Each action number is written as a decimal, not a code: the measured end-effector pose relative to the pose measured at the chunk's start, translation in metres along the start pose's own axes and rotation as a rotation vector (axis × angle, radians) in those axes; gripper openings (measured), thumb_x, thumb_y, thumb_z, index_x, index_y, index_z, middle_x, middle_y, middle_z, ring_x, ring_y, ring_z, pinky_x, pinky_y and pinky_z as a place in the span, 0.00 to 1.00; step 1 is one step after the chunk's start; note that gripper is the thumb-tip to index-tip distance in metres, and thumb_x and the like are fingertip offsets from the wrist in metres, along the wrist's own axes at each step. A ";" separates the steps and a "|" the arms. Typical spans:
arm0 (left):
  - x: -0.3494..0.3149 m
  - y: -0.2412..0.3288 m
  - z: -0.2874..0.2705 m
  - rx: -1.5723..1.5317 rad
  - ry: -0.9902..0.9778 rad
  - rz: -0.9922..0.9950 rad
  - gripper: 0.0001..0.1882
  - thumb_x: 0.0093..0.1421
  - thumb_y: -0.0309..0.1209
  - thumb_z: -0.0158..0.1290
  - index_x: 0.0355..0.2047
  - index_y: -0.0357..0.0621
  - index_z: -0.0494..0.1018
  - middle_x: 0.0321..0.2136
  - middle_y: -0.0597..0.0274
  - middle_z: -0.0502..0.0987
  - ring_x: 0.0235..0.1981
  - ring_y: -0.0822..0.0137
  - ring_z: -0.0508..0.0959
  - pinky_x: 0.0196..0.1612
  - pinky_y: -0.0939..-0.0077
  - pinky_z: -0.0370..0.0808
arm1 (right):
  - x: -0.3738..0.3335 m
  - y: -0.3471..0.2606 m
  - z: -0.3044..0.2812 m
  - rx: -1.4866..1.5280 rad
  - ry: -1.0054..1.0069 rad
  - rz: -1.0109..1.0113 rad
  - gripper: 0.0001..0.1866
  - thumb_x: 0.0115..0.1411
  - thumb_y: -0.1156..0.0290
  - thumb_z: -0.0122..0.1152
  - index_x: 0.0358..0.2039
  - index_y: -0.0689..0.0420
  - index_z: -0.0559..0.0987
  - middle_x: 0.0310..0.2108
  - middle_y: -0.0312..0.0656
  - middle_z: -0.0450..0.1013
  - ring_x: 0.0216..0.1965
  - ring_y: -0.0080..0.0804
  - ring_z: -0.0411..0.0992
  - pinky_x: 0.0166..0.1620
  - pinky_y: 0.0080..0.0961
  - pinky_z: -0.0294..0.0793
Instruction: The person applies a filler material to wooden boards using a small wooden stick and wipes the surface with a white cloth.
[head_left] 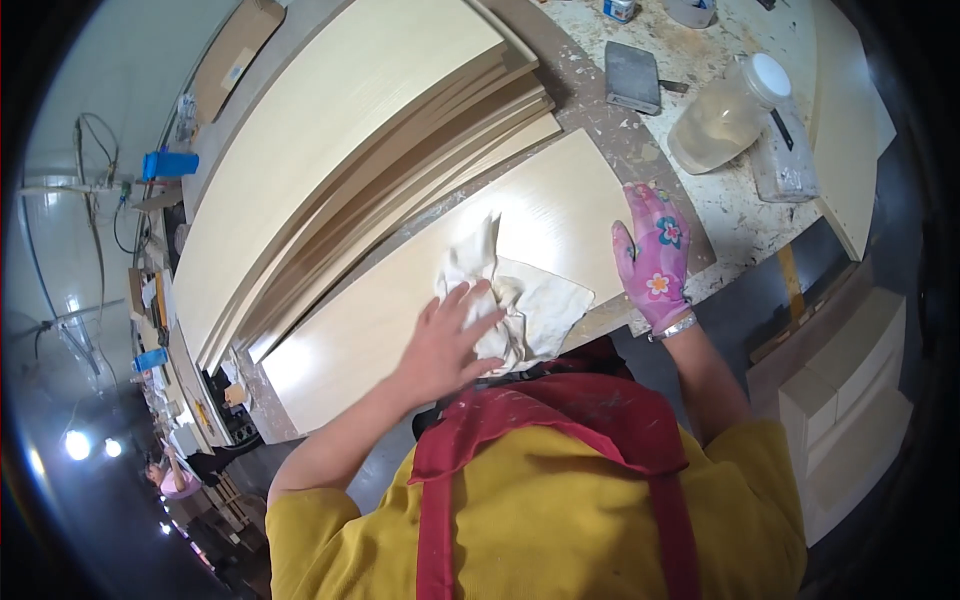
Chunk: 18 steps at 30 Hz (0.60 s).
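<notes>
A pale wooden panel (390, 290) lies across the bench in front of me. On it, towards my body, sits a crumpled white cloth (545, 300), one fold sticking up. My bare left hand (445, 340) rests on the left side of this cloth with its fingers spread. My right hand (660, 255), in a pink flowered glove, lies at the panel's right end. Its fingers stretch forward and its thumb stands apart, touching or close to the panel's edge; nothing shows in it.
Several curved pale panels are stacked (350, 110) behind the flat one. On the stained bench at right stand a white-lidded jar (720, 115), a clear container (783, 160) and a grey block (632, 77). Pale panel pieces (850, 390) stand low at right. Another person (178, 480) is far left.
</notes>
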<state>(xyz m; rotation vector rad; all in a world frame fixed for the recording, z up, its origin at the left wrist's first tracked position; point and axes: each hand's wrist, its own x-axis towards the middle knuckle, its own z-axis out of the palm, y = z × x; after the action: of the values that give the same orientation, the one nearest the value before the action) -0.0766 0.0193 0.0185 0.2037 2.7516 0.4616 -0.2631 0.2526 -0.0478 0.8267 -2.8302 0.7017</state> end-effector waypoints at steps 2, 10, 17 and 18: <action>0.009 0.000 0.014 0.042 0.063 -0.016 0.32 0.56 0.50 0.51 0.59 0.55 0.61 0.61 0.53 0.57 0.63 0.49 0.55 0.59 0.45 0.56 | 0.000 0.001 -0.001 0.012 -0.026 -0.030 0.25 0.58 0.62 0.52 0.55 0.59 0.68 0.54 0.48 0.66 0.57 0.45 0.61 0.61 0.40 0.53; 0.174 -0.008 0.026 -0.114 0.525 -0.126 0.33 0.59 0.53 0.42 0.58 0.44 0.62 0.56 0.39 0.61 0.61 0.46 0.56 0.61 0.47 0.54 | -0.003 0.038 0.039 0.090 -0.014 -0.127 0.24 0.64 0.66 0.45 0.57 0.65 0.65 0.57 0.56 0.62 0.59 0.50 0.58 0.62 0.38 0.53; -0.044 -0.056 0.065 -0.236 0.589 -0.623 0.27 0.56 0.43 0.50 0.55 0.47 0.65 0.58 0.52 0.60 0.62 0.49 0.54 0.60 0.46 0.52 | 0.002 0.016 0.004 0.063 0.008 -0.211 0.23 0.66 0.63 0.42 0.54 0.67 0.66 0.55 0.56 0.64 0.57 0.51 0.61 0.60 0.40 0.56; -0.091 -0.084 0.084 -0.008 0.661 -0.753 0.25 0.57 0.39 0.49 0.55 0.47 0.65 0.56 0.52 0.62 0.59 0.47 0.59 0.59 0.48 0.54 | 0.003 0.017 0.005 0.055 0.010 -0.220 0.23 0.66 0.62 0.42 0.54 0.67 0.66 0.55 0.56 0.64 0.57 0.51 0.60 0.60 0.40 0.56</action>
<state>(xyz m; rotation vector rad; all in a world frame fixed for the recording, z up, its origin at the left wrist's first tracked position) 0.0306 -0.0524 -0.0562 -1.1368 3.1176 0.3597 -0.2741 0.2614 -0.0581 1.1180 -2.6657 0.7505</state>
